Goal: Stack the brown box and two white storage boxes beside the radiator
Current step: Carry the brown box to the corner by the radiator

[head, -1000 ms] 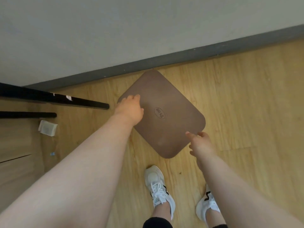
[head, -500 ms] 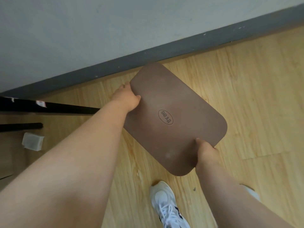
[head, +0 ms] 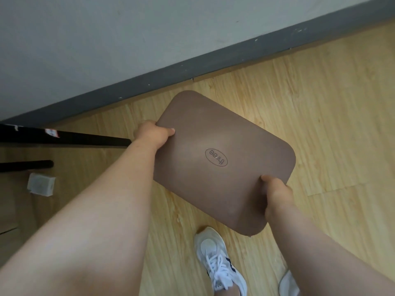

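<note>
The brown box shows its flat rounded lid with an oval logo, held over the wooden floor near the wall. My left hand grips its left edge, thumb on top. My right hand grips the near right edge, thumb on the lid. The box's sides are hidden beneath the lid. No white storage boxes and no radiator are in view.
A grey skirting board runs along the white wall. Two black furniture legs reach in from the left, with a small white block on the floor beside them. My white shoes stand below the box.
Both hands have closed on the box's edges and it looks larger, closer to the camera. It has shifted to the right in view, away from the black legs.
</note>
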Demonstrator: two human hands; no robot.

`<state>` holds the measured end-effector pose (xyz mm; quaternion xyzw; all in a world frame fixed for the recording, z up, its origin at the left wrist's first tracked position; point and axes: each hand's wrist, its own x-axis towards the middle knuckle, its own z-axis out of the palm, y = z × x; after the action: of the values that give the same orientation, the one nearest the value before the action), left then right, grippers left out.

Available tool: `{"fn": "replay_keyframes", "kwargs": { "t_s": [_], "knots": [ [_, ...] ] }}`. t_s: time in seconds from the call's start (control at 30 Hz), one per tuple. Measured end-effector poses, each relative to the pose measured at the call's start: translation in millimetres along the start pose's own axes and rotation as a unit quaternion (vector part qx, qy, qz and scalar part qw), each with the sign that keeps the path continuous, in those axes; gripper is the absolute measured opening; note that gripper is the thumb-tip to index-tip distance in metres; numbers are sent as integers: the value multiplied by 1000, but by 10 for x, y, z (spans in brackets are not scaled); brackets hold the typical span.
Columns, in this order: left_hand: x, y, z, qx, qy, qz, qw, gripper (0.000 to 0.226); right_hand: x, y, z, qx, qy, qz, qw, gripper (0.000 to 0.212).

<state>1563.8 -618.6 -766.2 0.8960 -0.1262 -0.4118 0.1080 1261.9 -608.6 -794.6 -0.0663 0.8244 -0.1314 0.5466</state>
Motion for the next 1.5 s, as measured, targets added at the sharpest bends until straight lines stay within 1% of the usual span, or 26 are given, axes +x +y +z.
{"fn": "replay_keyframes", "kwargs": {
  "t_s": [0.13, 0.3, 0.43, 0.57, 0.73, 0.8, 0.87, 0.97, 1.1, 1.17, 1.3, 1.5],
  "knots": [
    [-361, 29, -74, -25, -7, -8, 1000, 54, -149, -201, -256, -20, 15, -37, 999, 58],
    [-986, 170, -203, -64, 2, -23, 998, 58, -469, -573, -699, -55, 15, -80, 995, 52],
    [-1616, 378, -362, -94, -14, -29, 995, 56, -845, -988, -1156, -65, 14, -111, 992, 51],
    [-2429, 634, -555, -110, -33, -31, 993, 55, -1325, -1420, -1813, -94, 18, -140, 986, 53],
    [-3349, 1048, -902, -106, -24, 2, 994, 45, -2032, -1980, -2531, -126, -1, -195, 973, 47],
    [-3710, 1220, -1047, -105, -25, 16, 994, 37, -2360, -2164, -2844, -129, -6, -204, 970, 43],
    [-4041, 1366, -1150, -103, -22, 32, 994, 30, -2622, -2329, -3149, -127, -2, -214, 969, 43],
    [-4441, 1601, -1268, -92, -24, 62, 993, 31, -2953, -2537, -3560, -120, -4, -223, 967, 48],
    [-4889, 1939, -1405, -54, -22, 106, 993, 37, -3357, -2689, -4038, -96, -15, -223, 970, 49],
    [-5015, 2084, -1420, -38, -19, 120, 992, 38, -3459, -2738, -4215, -88, -18, -217, 972, 49],
    [-5366, 2482, -1304, -3, -46, 167, 985, 39, -3618, -2810, -4759, -51, 2, -207, 977, 52],
    [-5882, 3068, -917, 45, -70, 221, 972, 36, -3532, -2821, -5534, 14, 20, -188, 982, 49]
  ]
}}
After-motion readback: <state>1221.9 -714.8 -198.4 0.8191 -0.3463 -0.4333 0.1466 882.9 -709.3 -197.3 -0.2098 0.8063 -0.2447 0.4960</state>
